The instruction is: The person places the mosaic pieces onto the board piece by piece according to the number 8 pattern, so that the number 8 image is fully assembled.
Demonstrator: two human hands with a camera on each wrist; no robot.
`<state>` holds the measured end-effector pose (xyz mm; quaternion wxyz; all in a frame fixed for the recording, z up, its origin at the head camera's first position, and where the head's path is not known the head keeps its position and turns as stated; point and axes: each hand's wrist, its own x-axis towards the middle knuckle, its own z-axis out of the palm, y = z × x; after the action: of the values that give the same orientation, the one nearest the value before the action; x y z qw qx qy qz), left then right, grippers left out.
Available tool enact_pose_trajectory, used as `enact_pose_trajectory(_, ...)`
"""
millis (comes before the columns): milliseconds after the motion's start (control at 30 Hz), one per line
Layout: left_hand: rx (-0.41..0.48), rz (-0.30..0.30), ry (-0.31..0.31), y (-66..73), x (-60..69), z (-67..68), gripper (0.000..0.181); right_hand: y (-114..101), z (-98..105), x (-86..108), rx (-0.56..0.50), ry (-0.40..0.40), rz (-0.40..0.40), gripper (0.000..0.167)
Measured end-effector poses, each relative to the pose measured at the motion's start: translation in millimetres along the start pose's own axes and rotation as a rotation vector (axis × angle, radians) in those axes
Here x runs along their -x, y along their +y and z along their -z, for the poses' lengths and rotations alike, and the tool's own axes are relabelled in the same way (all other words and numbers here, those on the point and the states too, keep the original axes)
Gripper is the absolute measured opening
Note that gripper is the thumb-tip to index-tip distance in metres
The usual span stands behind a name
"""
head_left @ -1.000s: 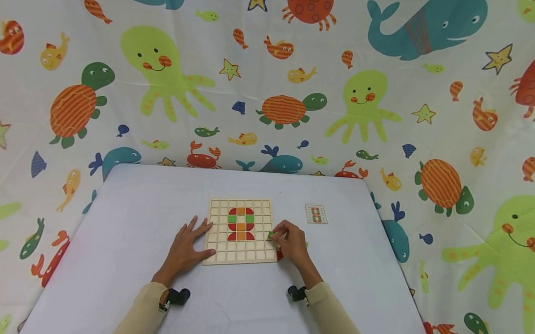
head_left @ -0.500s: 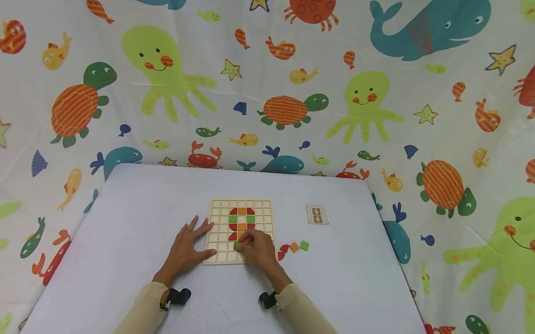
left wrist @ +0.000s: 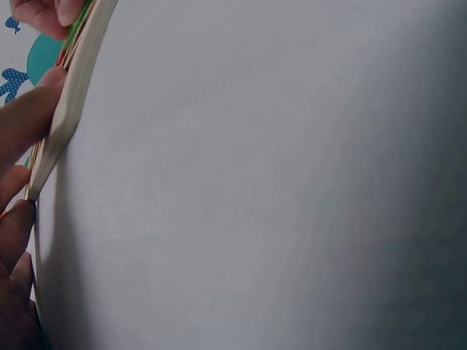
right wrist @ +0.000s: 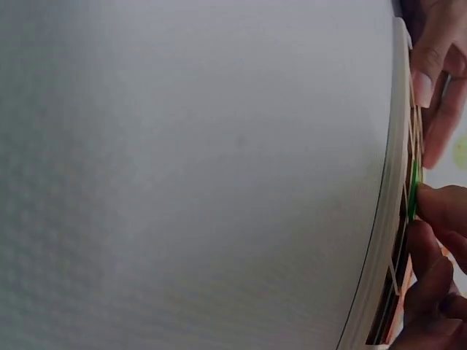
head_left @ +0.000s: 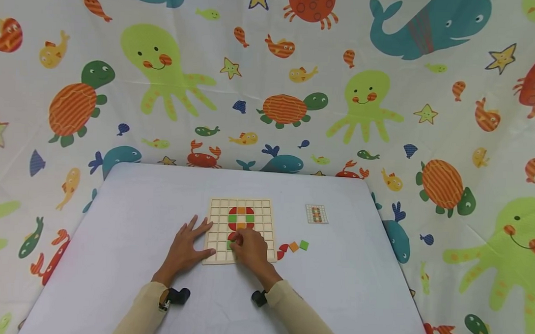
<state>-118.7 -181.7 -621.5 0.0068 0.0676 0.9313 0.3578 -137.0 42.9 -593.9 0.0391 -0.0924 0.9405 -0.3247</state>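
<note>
A square wooden grid board (head_left: 263, 211) lies on the white table, with red, orange and green tiles set in its middle columns. My left hand (head_left: 182, 250) rests spread against the board's left side, thumb near the front corner. Over the lower middle of the board, my right hand (head_left: 252, 250) pinches a green square tile (head_left: 230, 245) in a cell below the red pieces. The right wrist view shows that green tile (right wrist: 414, 182) at the fingertips, low against the board. My right hand hides part of the pattern.
Beside the board's right edge lie two red rounded tiles (head_left: 281, 255), an orange square tile (head_left: 294, 246) and another green square tile (head_left: 304, 245). A small printed pattern card (head_left: 316, 214) is farther back on the right. A sea-animal cloth (head_left: 271, 59) hangs behind the table.
My right hand has carried the green tile left from the board's right edge to the lower middle, uncovering the loose tiles. My left hand stays in place.
</note>
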Motion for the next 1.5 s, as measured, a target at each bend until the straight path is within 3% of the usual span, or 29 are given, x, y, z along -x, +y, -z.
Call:
enact_pose_trajectory(167,-0.017,0.004,-0.009,-2.1,-0.6,-1.0,0.089,0.8,3.0,0.2,-0.015,-0.033,0.017,0.004)
enact_pose_trajectory(300,-0.019,-0.001,-0.006,-3.7,-0.8,-2.1,0.089,6.7,6.5,2.4,-0.052,-0.03,0.019,0.012)
enact_pose_trajectory(567,-0.022,-0.003,0.006,-0.5,-0.5,-0.5,0.089,32.1,30.9,8.8,-0.228,0.074,0.008,0.02)
enact_pose_trajectory(800,-0.014,0.006,0.01,2.1,0.3,0.4,0.089,67.8,59.8,14.0,-0.251,0.162,-0.038,0.019)
enact_pose_trajectory(967,-0.018,0.015,-0.004,-0.1,-0.9,-1.2,0.089,92.0,80.1,19.7,-0.237,0.195,-0.114,0.021)
enact_pose_trajectory(1200,-0.018,0.022,-0.008,-0.4,-2.0,-2.2,0.089,122.6,101.8,29.9,-0.14,0.233,-0.238,0.025)
enact_pose_trajectory(1500,-0.017,0.023,-0.004,0.0,-1.4,-1.7,0.089,147.9,113.2,42.1,0.01,0.227,-0.349,0.023)
